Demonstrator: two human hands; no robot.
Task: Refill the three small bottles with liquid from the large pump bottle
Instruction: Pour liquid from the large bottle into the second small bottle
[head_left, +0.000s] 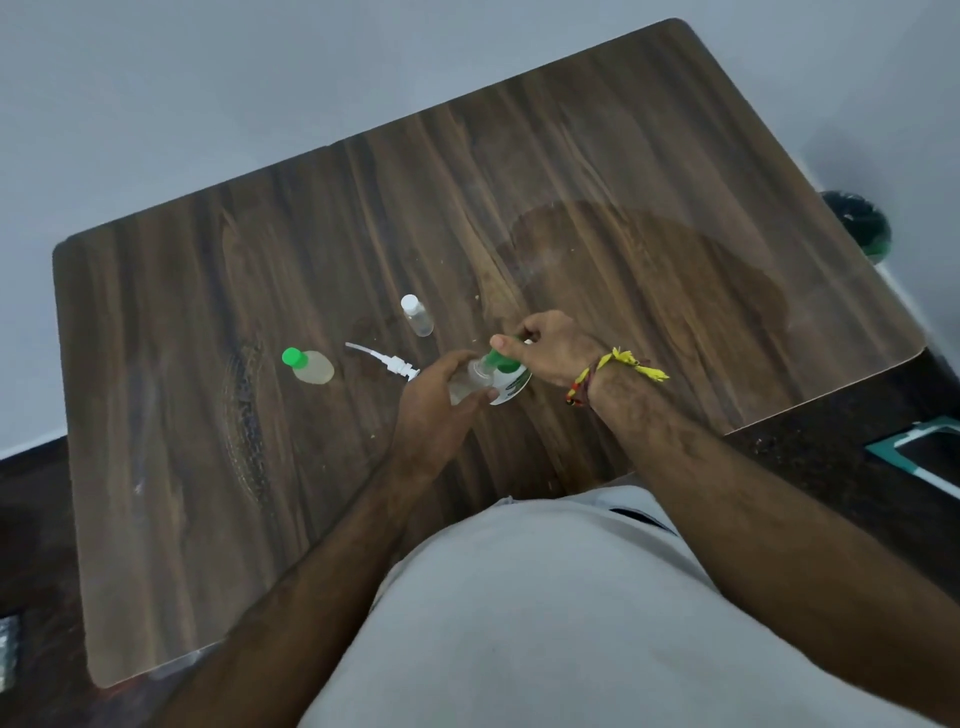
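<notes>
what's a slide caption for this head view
Both hands cap a small bottle at a wooden table.

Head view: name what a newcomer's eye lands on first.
Mid-table, the left hand grips a small clear bottle while the right hand pinches its green cap. Left of them lie a detached white pump head, a green-capped bottle and a white-capped bottle.
</notes>
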